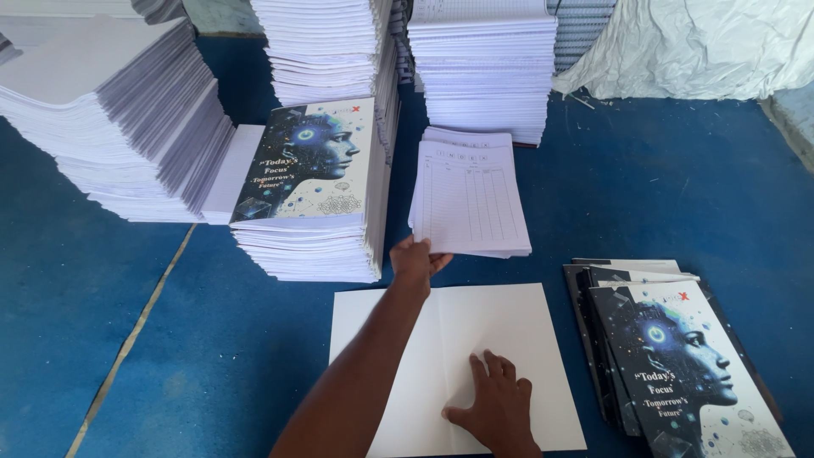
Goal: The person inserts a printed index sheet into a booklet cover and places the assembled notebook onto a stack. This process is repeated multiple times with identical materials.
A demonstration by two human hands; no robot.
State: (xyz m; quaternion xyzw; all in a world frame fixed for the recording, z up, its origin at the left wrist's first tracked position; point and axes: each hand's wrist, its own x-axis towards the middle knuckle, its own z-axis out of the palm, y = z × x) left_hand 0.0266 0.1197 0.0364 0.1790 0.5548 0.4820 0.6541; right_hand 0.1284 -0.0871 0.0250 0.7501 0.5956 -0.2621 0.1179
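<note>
Two hazards I see: left hand (pixel 417 259) pinching the ruled white page bundle (pixel 469 193) loosely, sheets could fan; right hand (pixel 495 405), fingers spread, might crease the blank white opened cover sheet (pixel 398 339).

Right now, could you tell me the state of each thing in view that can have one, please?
Left hand: gripping the near edge of the ruled page bundle.
Right hand: flat, pressing on the open cover.
Ruled page bundle: near edge lifted by the hand.
Open cover: spread open, blank side up.
Printed cover stack: piled, picture side up.
Finished notebooks: closed, fanned in a small pile.
</note>
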